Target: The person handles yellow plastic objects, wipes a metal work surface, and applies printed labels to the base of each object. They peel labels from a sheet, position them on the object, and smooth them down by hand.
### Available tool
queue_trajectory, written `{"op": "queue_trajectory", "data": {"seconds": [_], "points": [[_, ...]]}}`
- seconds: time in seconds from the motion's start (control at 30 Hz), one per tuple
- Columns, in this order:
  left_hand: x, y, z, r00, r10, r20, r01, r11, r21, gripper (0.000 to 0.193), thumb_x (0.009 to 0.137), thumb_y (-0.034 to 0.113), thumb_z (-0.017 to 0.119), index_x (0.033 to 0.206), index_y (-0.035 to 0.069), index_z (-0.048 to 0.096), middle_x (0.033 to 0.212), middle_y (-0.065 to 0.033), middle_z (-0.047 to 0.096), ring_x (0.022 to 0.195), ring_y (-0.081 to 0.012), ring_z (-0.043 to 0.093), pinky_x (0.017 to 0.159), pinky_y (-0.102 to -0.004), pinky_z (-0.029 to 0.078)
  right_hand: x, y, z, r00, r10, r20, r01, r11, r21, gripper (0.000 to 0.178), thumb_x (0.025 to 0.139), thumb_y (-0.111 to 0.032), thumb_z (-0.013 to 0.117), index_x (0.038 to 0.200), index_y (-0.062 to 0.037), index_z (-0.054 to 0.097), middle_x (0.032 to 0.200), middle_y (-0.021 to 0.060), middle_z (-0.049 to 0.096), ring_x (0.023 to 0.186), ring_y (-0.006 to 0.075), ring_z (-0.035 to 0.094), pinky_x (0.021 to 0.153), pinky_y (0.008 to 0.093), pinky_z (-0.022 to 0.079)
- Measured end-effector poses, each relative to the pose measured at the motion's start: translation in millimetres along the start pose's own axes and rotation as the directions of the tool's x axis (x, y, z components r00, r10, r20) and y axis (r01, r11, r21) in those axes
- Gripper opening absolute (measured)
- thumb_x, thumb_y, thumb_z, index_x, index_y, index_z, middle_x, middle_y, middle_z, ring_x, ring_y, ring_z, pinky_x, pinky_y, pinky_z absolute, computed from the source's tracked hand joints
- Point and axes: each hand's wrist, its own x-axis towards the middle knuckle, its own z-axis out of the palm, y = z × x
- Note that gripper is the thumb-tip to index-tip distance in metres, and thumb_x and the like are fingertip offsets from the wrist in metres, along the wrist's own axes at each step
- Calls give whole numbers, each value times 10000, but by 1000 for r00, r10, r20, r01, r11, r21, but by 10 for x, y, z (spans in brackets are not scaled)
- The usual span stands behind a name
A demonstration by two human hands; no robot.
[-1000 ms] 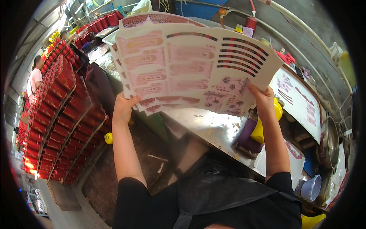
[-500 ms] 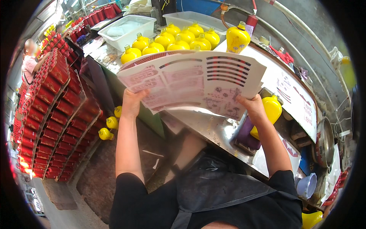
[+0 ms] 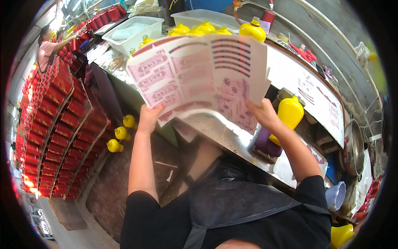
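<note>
A stack of printed decal sheets (image 3: pixel 195 83) is held up in front of me, bowed between both hands, with pink designs and dark curved stripes on the top sheet. My left hand (image 3: pixel 151 118) is closed on the stack's lower left corner. At the lower right edge, my right hand (image 3: pixel 263 113) pinches it. A glossy yellow bottle (image 3: pixel 290 111) leans beside my right forearm, on a purple pad (image 3: pixel 265 141). Behind the stack, several yellow bottles (image 3: pixel 206 27) are partly hidden. One yellow bottle (image 3: pixel 253 30) stands at their right.
Clear plastic tubs (image 3: pixel 132 35) sit at the back of the metal worktable (image 3: pixel 236 143). A white board (image 3: pixel 306 89) with decals lies at right, near a metal pan (image 3: pixel 354 145). Stacked red containers (image 3: pixel 54 137) fill the left, with small yellow bottles (image 3: pixel 122 133) beside them. A person (image 3: pixel 49 52) reaches out beyond.
Both hands have shifted the decal sheets slightly left, and the stack is tipped more upright, hiding more of the yellow bottles behind. The person at far left now stretches out an arm.
</note>
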Motion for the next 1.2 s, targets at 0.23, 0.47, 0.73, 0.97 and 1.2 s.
{"op": "queue_trajectory", "data": {"seconds": [0.23, 0.47, 0.73, 0.97, 1.2], "points": [[208, 776, 229, 981, 99, 170, 27, 789, -614, 581, 990, 296, 681, 1453, 5, 483, 1382, -160, 620, 1239, -302, 627, 1062, -473, 513, -312, -413, -738, 948, 89, -305, 59, 893, 445, 255, 974, -191, 673, 1134, 7, 683, 984, 34, 696, 873, 130, 642, 769, 322, 538], [388, 595, 1644, 747, 494, 444, 224, 443, -868, 857, 826, 480, 819, 1522, 130, 465, 1555, -48, 504, 1450, -259, 439, 1246, -477, 281, -795, -380, -1166, 797, -66, -601, 474, 684, 554, 154, 1020, -115, 627, 1114, -2, 675, 1033, 28, 681, 949, 129, 645, 837, 301, 525], [560, 671, 3292, 903, 144, 405, 286, 502, -816, 515, 910, 334, 765, 1370, 160, 613, 1475, -22, 565, 1391, -255, 473, 1184, -517, 328, -1109, -111, -1418, 705, -469, -532, 533, 845, -40, 99, 974, 24, 656, 1069, 16, 683, 952, 48, 657, 853, 139, 617, 751, 270, 499], [580, 677, 3659, 884, 242, 399, 209, 561, -801, 469, 986, 362, 645, 1380, 120, 570, 1355, -83, 644, 1310, -289, 556, 1150, -542, 373, -1149, 52, -1775, 829, -173, -532, 362, 891, 274, 171, 960, -85, 696, 1097, 12, 668, 997, 35, 668, 931, 138, 631, 817, 289, 516], [670, 835, 3654, 843, 305, 443, 276, 462, -843, 481, 977, 334, 604, 1389, 89, 562, 1379, -121, 628, 1287, -337, 571, 1108, -533, 427, -1180, 61, -2134, 867, -23, -498, 371, 697, 614, 379, 914, -203, 781, 1214, -17, 643, 1052, 34, 679, 963, 126, 637, 837, 299, 536]]}}
